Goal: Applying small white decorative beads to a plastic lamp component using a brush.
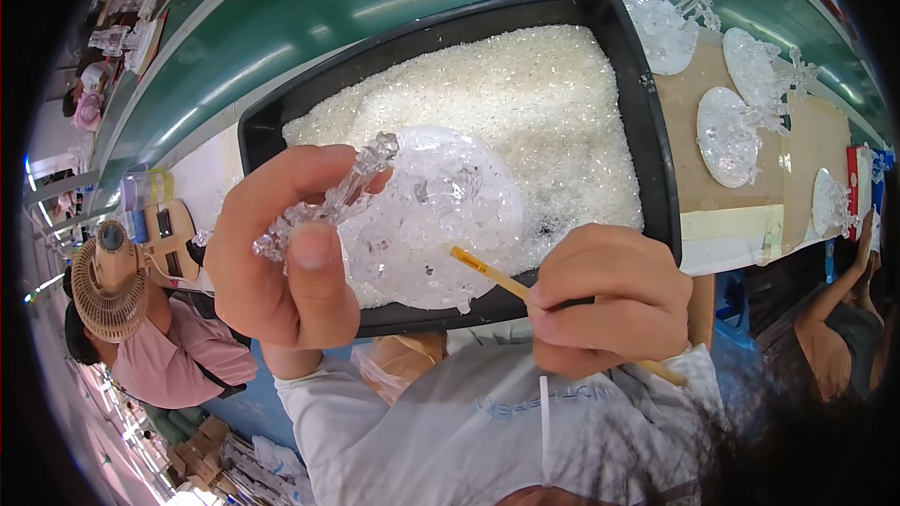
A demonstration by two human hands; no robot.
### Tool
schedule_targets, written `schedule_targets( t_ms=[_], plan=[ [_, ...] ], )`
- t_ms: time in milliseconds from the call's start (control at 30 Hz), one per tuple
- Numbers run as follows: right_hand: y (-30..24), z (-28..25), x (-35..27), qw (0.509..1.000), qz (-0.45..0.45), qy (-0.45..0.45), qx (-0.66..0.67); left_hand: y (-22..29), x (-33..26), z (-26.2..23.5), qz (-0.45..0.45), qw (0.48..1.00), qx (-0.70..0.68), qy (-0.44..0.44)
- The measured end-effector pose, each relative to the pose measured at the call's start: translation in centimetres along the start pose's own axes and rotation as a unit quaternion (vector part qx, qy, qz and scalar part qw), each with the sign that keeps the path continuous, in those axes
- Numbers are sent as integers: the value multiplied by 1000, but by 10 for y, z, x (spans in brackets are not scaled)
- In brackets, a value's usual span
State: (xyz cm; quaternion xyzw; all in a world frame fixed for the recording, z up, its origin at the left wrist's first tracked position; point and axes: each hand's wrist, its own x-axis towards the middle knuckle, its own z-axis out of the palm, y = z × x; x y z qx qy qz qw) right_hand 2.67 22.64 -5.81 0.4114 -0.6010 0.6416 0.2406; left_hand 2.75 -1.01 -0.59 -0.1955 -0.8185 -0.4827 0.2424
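Observation:
My left hand point(281, 253) pinches a clear, faceted decoration point(330, 195) between thumb and fingers. Joined to it, or right behind it, is a round white base point(441, 272) with clear, lumpy shapes on its face, tilted toward me above the tray. My right hand point(609, 300) is closed around a slim yellow stick point(506, 283); its orange-yellow end points at the lower right part of the base. Whether the stick touches the base I cannot tell. Underneath, a black tray point(662, 178) holds a thick layer of glittering white flakes point(487, 75).
More clear ornaments on white round bases point(727, 136) stand on brown cardboard point(694, 169) at the right. Green surface point(422, 5) runs behind the tray. A co-worker in pink point(178, 356) with a brown fan point(111, 290) is at left; another person's arm point(834, 290) shows at far right.

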Motion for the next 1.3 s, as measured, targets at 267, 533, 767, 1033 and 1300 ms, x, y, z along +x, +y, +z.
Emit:
schedule_targets(
  t_ms=[267, 533, 767, 1033, 1300],
  plan=[
    [-3, 1, -1, 1000, 8, 7, 16, 1, -1, 0, 7, 1000, -10, 6],
    [-6, -6, -2, 1000, -7, 10, -10, -3, 1, 1, 28, 999, -21, 25],
    [-11, -4, -7, 1000, 7, 10, -6, -4, 2, 2, 14, 1000, -7, 1],
    [-9, -5, -3, 997, -23, -47, -52, -2, 3, 3, 2, 1000, -14, 13],
    [-10, -3, -8, 994, -27, -64, -82, -2, 3, 4, -13, 999, -19, 22]
  ],
)
